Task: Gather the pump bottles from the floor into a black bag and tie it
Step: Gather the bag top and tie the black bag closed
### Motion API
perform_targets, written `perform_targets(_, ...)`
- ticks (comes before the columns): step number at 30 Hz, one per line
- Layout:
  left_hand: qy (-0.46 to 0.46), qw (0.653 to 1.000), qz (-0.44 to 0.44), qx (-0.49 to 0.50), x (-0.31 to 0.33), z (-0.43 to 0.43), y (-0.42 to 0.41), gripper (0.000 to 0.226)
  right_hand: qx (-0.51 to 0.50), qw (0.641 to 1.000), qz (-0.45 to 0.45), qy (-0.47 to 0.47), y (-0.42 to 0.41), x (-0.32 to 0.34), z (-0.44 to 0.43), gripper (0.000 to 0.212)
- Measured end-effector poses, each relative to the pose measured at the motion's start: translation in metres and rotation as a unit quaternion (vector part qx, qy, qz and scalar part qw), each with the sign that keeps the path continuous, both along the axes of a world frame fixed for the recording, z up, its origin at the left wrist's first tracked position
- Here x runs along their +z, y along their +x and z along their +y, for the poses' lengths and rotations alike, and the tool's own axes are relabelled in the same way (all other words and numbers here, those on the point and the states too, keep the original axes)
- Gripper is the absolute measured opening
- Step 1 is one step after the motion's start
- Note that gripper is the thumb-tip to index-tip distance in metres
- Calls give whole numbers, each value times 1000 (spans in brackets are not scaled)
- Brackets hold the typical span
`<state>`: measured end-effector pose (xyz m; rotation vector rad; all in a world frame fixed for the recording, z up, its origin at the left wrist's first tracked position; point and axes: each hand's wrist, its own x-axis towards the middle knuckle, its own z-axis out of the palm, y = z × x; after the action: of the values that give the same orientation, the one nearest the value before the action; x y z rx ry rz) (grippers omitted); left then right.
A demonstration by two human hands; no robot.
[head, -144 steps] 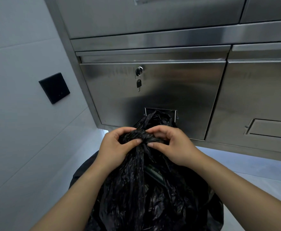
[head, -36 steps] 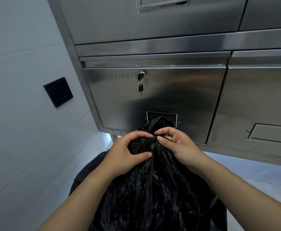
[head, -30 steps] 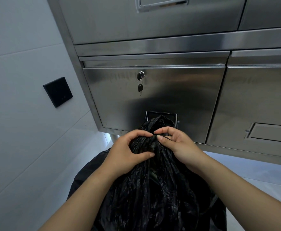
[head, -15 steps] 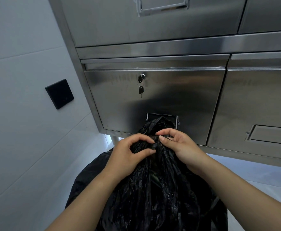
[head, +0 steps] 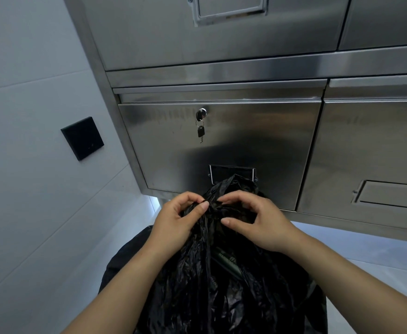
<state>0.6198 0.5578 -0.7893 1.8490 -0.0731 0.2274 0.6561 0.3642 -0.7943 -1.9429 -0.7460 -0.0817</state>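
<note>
Left hand (head: 173, 220) pinches black bag (head: 221, 285) neck | right hand (head: 258, 220) grips it too

Setting: what looks like a utility or service corner of an institutional building, though the narrow view leaves the exact room uncertain.
Fixtures: a bank of stainless steel cabinets (head: 221, 145), brushed doors with recessed pulls.
Lock: a key (head: 200, 131) hanging from the cylinder of the middle door.
Walls: large pale tiles (head: 29, 213), a black switch plate (head: 82, 138).
Floor: pale and glossy (head: 366, 256) below the cabinets.
</note>
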Motion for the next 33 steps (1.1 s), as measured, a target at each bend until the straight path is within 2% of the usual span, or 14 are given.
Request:
perform_targets(6, -11, 1000, 4, -4, 5, -7, -2, 2, -60, 995, -57, 51, -5, 0, 15, 25)
perform_targets(11, -17, 1000, 1, -8, 5, -9, -5, 5, -95, 990, -34, 99, -4, -4, 19, 17)
perform_targets(14, -40, 999, 5, -18, 4, -8, -5, 16, -88, 988, -19, 128, -3, -6, 23, 11)
perform_targets(17, -43, 998, 11, -34, 5, -6, -5, 25, -81, 987, 6, 141, -2, -8, 22, 18)
perform_targets(22, -22, 997, 57, -46, 5, 4, -4, 25, -102, 984, 61, 130, 5, -15, 17, 12)
perform_targets(26, -56, 992, 94, -65, 3, 5, -5, 20, -107, 982, 74, 138, 9, -20, 13, 14)
perform_targets(29, -51, 991, 106, -61, 0, 2, -4, 23, -104, 982, 81, 134, 8, -22, 15, 15)
perform_targets(33, -38, 995, 88, -15, -2, -2, -2, 23, -98, 980, 115, 131, 8, -24, 15, 5)
